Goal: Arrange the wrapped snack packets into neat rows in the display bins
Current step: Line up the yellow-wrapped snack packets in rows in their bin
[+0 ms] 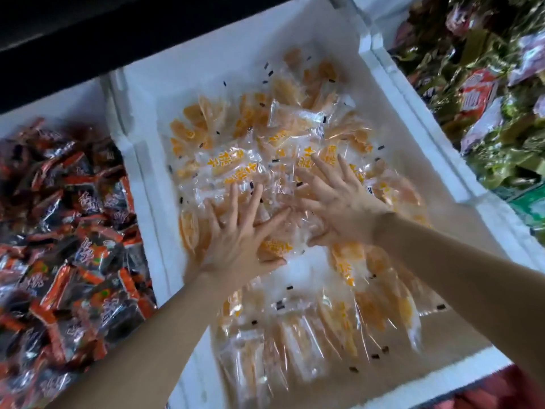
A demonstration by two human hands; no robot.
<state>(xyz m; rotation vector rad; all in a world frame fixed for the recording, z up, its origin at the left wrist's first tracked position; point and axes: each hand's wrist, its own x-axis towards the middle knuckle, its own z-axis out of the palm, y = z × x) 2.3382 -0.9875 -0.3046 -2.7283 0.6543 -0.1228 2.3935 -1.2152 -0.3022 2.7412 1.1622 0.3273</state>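
A white foam bin in the middle holds a loose heap of clear-wrapped yellow snack packets with orange print. More of these packets lie side by side in a rough row near the front. My left hand lies flat on the heap with fingers spread. Just to its right, my right hand also presses flat on the packets, fingers spread. Neither hand grips a packet. The two hands almost touch at the fingertips.
The bin to the left is full of red-and-black wrapped snacks. At the right, another bin holds green, gold and red packets. Brown cardboard shows on the middle bin's floor at the right and front. A dark shelf edge runs above.
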